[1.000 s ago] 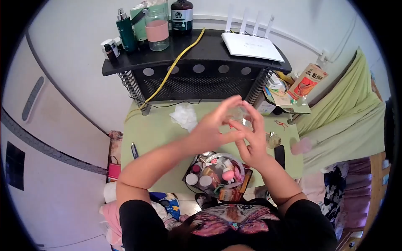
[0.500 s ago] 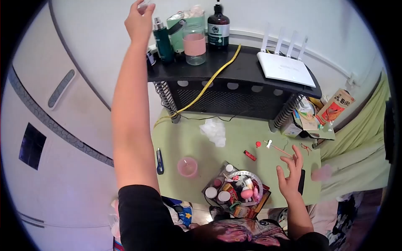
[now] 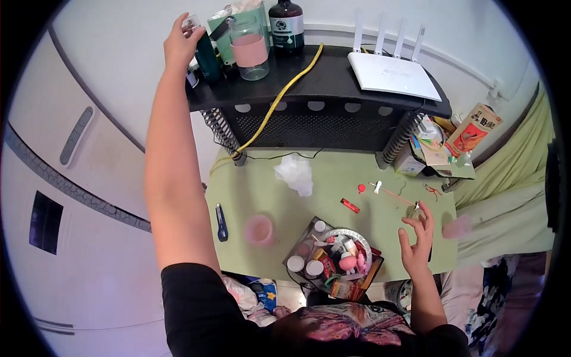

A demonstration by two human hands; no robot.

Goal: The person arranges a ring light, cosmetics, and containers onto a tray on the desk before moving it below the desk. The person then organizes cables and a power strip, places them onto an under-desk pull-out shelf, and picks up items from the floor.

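Pinching a small clear piece (image 3: 191, 24) between thumb and fingers, the left hand (image 3: 178, 50) is high up at the top of the dark green bottle (image 3: 208, 62); whether piece and bottle touch, I cannot tell. Over on the right, low above the bench (image 3: 250, 178), the right hand (image 3: 419, 247) is half open, fingers curved and spread, nothing visible in its grip, fingertips just beside a small glass bottle (image 3: 414, 212) they partly hide.

Now the lettering! Beside the green bottle on the black shelf (image 3: 321, 83) comes a glass jar (image 3: 250, 50) with a plain pink band, then a brown bottle (image 3: 286, 27), its white-and-green label showing a round dark emblem and print too small to read. Farther along, the white router (image 3: 392, 74) wears a faint grey mark, illegible. And at the far right, a tilted carton (image 3: 474, 131) flaunts bold black Chinese characters above a red picture. Down front, packets crowd the round tray (image 3: 363, 238), their small print unreadable.
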